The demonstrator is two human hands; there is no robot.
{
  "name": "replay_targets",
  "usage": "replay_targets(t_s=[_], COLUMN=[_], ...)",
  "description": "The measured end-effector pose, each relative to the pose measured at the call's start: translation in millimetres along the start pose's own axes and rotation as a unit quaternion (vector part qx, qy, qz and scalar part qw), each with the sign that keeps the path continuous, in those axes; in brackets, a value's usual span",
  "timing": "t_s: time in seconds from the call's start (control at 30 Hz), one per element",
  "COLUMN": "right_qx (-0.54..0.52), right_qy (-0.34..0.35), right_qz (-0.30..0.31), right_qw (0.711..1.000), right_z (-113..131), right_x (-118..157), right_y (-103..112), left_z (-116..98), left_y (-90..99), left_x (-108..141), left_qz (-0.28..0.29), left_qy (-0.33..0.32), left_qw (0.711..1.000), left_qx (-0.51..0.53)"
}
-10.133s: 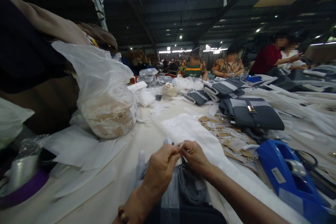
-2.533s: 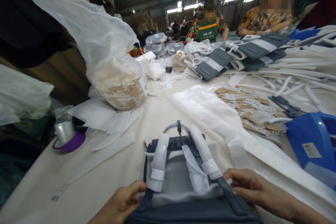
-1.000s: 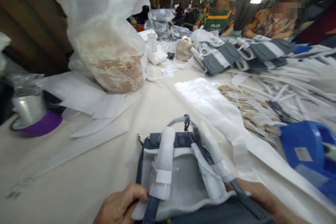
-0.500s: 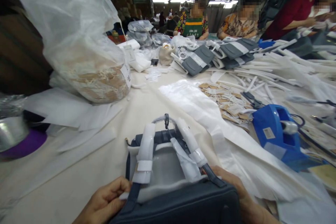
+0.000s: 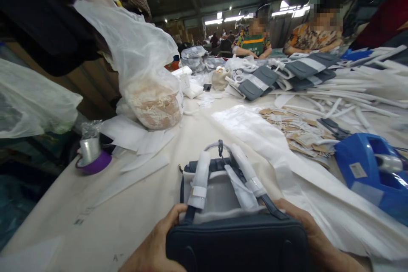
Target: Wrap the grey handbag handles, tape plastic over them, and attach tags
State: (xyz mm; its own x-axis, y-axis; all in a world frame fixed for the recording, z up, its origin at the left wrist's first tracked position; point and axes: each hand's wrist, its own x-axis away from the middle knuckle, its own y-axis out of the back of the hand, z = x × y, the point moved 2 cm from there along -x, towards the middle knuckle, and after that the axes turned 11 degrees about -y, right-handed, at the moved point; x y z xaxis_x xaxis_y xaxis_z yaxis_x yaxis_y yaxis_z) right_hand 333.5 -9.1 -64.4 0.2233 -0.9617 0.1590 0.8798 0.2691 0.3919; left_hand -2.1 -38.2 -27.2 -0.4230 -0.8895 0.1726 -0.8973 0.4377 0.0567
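Left hand (image 5: 161,242): entering from below, thumb and fingers parted around the near left side of a dark blue-grey handbag (image 5: 236,242). Right hand (image 5: 306,225): reaching in from lower right, back outward, curved along the bag's right side; fingertips hidden, grip cannot be told. Handbag: on the cloth-covered surface (image 5: 134,212), between both hands, wrapped handles (image 5: 221,174) pointing away.

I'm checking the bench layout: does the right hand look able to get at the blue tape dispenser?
Probably yes, once free: the right hand holds the side of the dark bag, and only low white sheeting seems to lie between it and the blue tape dispenser.
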Motion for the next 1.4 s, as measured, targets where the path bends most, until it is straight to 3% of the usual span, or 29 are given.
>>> replay_targets(t_s=[0.13, 0.27, 0.4, 0.5, 0.67, 0.8, 0.93, 1.07, 1.13, 1.23, 1.4], right_qx=[0.034, -0.035, -0.091, -0.097, -0.125, -0.161, -0.180, -0.176, -0.175, -0.181, -0.208], right_qy=[0.010, -0.059, -0.057, -0.100, -0.149, -0.169, -0.171, -0.174, -0.173, -0.169, -0.172], right_qz=[0.072, 0.126, 0.204, 0.183, 0.084, 0.087, 0.087, 0.083, 0.084, 0.085, 0.090], right_qw=[0.997, 0.990, 0.973, 0.973, 0.977, 0.968, 0.965, 0.965, 0.966, 0.965, 0.959], right_z=[17.5, 34.0, 44.2, 39.4, 25.1, 24.4, 25.9, 24.3, 23.4, 22.8, 21.7], right_x=[-5.5, -5.8, -0.9, 3.1, 5.1, 4.1, 3.7, 4.2, 4.1, 3.4, 4.4], right_y=[21.3, 41.2, 35.1, 18.3, -3.2, -7.1, -7.2, -7.3, -7.3, -7.5, -8.1], left_z=[6.7, 5.6, 3.2, 4.9, 7.3, -2.9, -21.5, -42.9, -49.0, -50.0, -41.8], left_y=[-1.3, -3.1, -7.0, -9.7, -7.0, -6.3, -11.1, -23.8, -26.2, -23.2, -14.1], left_x=[-4.3, -4.7, -2.6, -2.2, -5.4, -11.6, -25.2, -47.1, -56.6, -66.4, -71.2], left_qz=[0.023, 0.011, -0.018, -0.036, -0.077, -0.059, -0.144, -0.160, -0.186, -0.221, -0.214], left_qy=[-0.010, -0.017, -0.022, -0.014, 0.024, 0.019, 0.063, 0.094, 0.102, 0.087, 0.076], left_qw=[0.999, 0.999, 0.998, 0.997, 0.997, 0.994, 0.950, 0.892, 0.880, 0.906, 0.966], left_qx=[0.023, 0.040, 0.059, 0.064, 0.013, -0.088, -0.269, -0.412, -0.424, -0.350, -0.124])
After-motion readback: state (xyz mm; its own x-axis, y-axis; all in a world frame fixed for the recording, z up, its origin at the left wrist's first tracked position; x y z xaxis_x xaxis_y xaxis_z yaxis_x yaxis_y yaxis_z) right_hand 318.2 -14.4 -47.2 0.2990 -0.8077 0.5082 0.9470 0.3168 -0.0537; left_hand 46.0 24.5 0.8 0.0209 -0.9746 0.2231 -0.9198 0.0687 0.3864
